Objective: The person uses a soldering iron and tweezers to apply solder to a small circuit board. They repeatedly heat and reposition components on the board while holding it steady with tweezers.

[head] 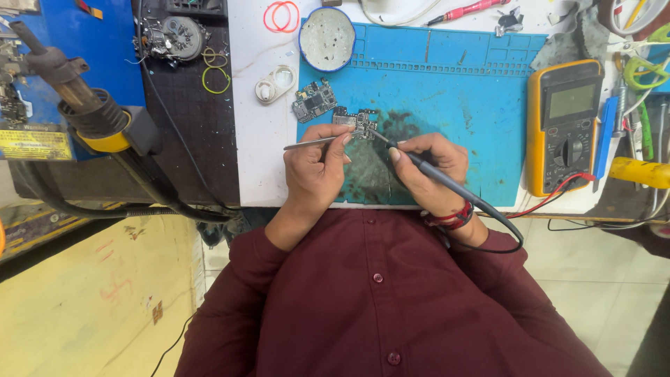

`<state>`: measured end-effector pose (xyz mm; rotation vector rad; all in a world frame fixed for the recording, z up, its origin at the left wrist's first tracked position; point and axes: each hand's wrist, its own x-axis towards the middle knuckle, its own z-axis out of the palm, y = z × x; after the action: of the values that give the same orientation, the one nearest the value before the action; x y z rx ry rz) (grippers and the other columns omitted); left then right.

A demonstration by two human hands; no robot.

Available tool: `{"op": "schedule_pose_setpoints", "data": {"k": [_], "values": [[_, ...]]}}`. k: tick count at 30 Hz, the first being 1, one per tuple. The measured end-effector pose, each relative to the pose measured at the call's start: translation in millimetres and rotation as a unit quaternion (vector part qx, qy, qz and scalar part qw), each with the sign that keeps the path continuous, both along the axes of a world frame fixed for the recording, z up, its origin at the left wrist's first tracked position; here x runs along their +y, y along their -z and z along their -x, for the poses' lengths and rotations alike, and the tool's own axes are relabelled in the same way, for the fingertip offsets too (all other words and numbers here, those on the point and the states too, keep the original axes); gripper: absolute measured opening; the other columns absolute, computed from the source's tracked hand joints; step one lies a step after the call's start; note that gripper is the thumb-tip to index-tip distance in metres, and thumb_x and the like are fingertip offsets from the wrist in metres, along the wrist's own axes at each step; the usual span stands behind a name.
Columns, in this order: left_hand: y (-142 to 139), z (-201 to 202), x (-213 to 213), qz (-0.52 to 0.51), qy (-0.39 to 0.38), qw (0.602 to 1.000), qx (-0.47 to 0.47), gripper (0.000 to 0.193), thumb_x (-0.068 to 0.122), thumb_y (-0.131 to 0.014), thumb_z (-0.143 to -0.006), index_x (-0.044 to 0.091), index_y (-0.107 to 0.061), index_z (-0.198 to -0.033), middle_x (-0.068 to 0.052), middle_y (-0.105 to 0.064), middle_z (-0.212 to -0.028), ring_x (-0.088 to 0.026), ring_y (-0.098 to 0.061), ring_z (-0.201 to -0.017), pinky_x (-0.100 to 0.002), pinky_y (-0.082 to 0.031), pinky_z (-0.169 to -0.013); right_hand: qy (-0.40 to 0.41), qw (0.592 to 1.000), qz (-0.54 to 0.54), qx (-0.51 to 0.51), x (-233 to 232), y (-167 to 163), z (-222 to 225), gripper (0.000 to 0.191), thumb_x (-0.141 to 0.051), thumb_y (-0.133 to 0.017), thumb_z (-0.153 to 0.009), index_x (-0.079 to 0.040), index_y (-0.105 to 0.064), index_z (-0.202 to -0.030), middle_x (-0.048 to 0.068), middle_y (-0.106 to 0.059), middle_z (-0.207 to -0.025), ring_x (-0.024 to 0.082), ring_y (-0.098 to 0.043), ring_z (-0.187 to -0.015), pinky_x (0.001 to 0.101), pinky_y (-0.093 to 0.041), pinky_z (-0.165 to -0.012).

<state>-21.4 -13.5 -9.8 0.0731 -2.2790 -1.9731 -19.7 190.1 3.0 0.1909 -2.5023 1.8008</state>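
Note:
My left hand [315, 166] grips thin metal tweezers [307, 144] whose tips reach a small circuit board [356, 123] lying on the blue work mat [453, 105]. Pen-style in my right hand [427, 169] sits a black soldering iron [426, 167], its tip touching the same board from the right. The iron's black cable runs back past my wrist, which wears a red band. Just up and left of the hands, a second circuit board [313, 100] rests on the mat.
A yellow multimeter [564, 126] with red and black leads stands at the right. A round tin [327, 39], a white oval part [274, 84], rubber bands [282, 15] and a red-handled tool [466, 10] lie at the back. A hot-air nozzle [77, 98] with hose sits left.

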Motion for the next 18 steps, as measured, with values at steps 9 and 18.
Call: {"op": "schedule_pose_setpoints", "data": {"k": [9,18], "values": [[2.8,-0.5,-0.8,-0.013,0.003,1.000,-0.002,0.009,0.005,-0.067,-0.103,0.000,-0.068,-0.111,-0.008,-0.079,-0.095,-0.009,-0.073,-0.069,-0.023,-0.057,-0.061,0.008,1.000,-0.001,-0.008,0.1,0.1,0.4,0.011,-0.001,-0.078,-0.094,-0.003,-0.068,-0.099,0.001,-0.070,-0.078,0.001,-0.058,-0.068,0.0203,-0.046,-0.061],[4.7,-1.0,-0.4,-0.014,0.002,1.000,-0.006,0.010,0.005,-0.067,-0.103,0.000,-0.067,-0.112,-0.008,-0.078,-0.097,-0.009,-0.072,-0.069,-0.022,-0.057,-0.061,0.008,1.000,-0.003,0.002,-1.1,2.0,0.9,0.012,0.000,-0.079,-0.094,-0.002,-0.069,-0.100,0.001,-0.070,-0.079,0.001,-0.059,-0.069,0.0202,-0.046,-0.061]]}}
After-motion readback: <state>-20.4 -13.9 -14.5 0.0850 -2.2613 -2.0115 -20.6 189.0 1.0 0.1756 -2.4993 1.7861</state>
